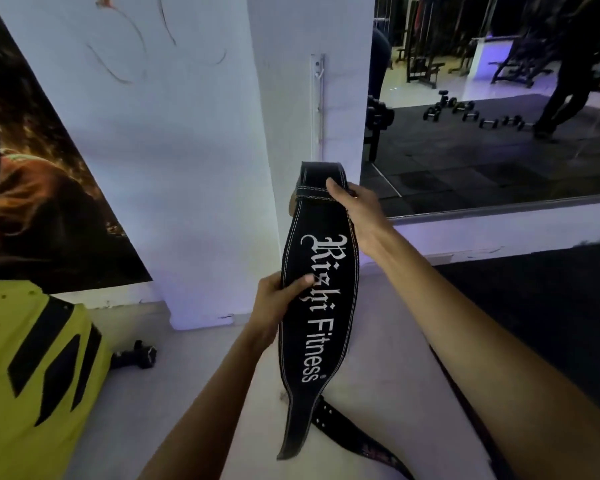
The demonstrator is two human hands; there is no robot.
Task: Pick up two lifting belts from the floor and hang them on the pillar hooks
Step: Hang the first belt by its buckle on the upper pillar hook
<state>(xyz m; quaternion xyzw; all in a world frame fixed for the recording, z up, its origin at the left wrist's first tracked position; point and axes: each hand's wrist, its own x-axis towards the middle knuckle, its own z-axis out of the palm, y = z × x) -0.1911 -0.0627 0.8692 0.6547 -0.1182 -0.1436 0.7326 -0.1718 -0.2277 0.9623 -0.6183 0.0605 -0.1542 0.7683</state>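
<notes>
A black lifting belt [321,327] with white lettering hangs upright in front of the white pillar [291,116]. My right hand [352,209] grips its folded top end. My left hand [278,306] holds its left edge at the middle, thumb on the lettering. A metal hook rail [319,105] runs down the pillar's face, above the belt's top. A second dark belt [354,434] with punched holes lies on the pale floor below the held belt, partly hidden by my right forearm.
A yellow and black machine cover [32,375] fills the lower left, with a small dumbbell [136,355] beside it. A large wall mirror [499,116] to the right reflects dumbbells and gym equipment. Dark rubber matting [551,306] covers the floor on the right.
</notes>
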